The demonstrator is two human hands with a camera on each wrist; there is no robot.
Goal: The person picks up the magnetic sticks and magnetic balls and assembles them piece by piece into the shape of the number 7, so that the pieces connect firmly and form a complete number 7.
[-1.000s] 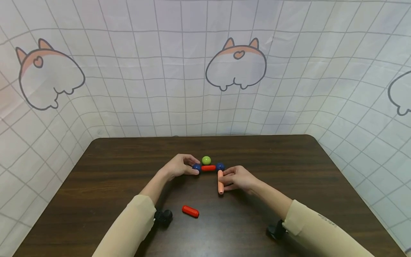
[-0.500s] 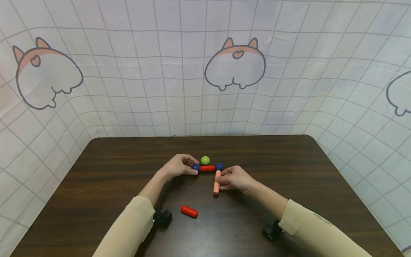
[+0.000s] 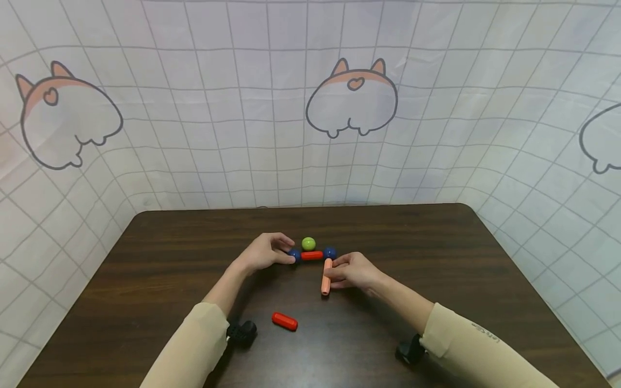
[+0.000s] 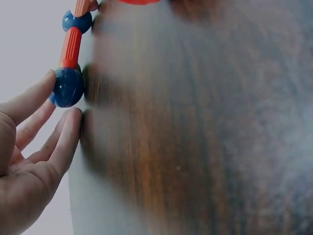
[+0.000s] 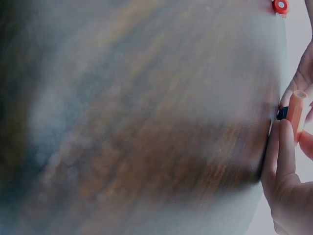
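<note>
My left hand (image 3: 264,252) pinches the left blue ball (image 3: 294,255) between thumb and fingers. From that ball a red rod (image 3: 312,255) runs across to the right blue ball (image 3: 330,253). In my right hand (image 3: 356,270) is a salmon-orange rod (image 3: 327,277), gripped by thumb and fingers. Its far end meets the right blue ball and its near end points back toward me, leaning slightly left. The left wrist view shows the ribbed red rod (image 4: 71,47) between both balls. A hollow end shows on the orange rod (image 5: 296,112) in the right wrist view.
Just behind the red rod sits a green ball (image 3: 308,244). A loose red rod (image 3: 284,321) lies nearer to me, between the forearms. The dark wooden table (image 3: 194,226) ends at a white gridded curtain (image 3: 271,129).
The near end of the orange rod has swung left, and my right hand has shifted slightly left with it. My left hand keeps its hold on the left blue ball.
</note>
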